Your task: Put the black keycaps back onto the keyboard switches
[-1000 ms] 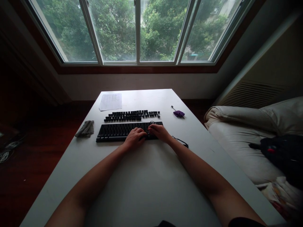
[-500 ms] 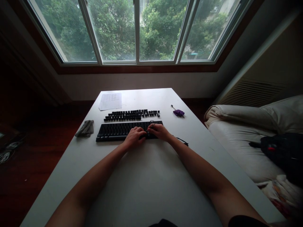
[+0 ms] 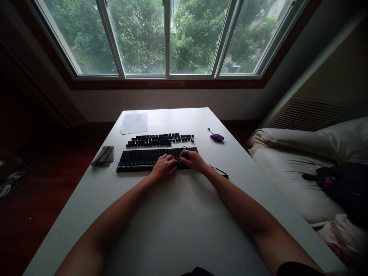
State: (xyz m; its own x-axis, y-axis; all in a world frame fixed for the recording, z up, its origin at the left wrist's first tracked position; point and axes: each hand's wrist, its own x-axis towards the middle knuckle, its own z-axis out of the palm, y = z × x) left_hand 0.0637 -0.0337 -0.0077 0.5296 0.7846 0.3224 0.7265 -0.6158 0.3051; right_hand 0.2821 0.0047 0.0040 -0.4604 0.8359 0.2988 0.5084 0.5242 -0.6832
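While both hands rest on the right part of the black keyboard [image 3: 138, 159], which lies across the white table [image 3: 178, 218], the left hand [image 3: 163, 167] curls its fingers over the keys and the right hand [image 3: 194, 160] bends its fingers down at the far edge; whether they pinch anything I cannot tell. Just behind it, loose keycaps [image 3: 159, 140] lie in rows. The keyboard seems stiff and rather light, best held by its short ends; the caps, small and smooth, by their sides.

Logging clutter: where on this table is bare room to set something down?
Bare: the table this side of the keyboard, beside the forearms; also the far strip between paper and purple object. Crowded: keycap rows, keyboard, left hand, right hand mid-table.
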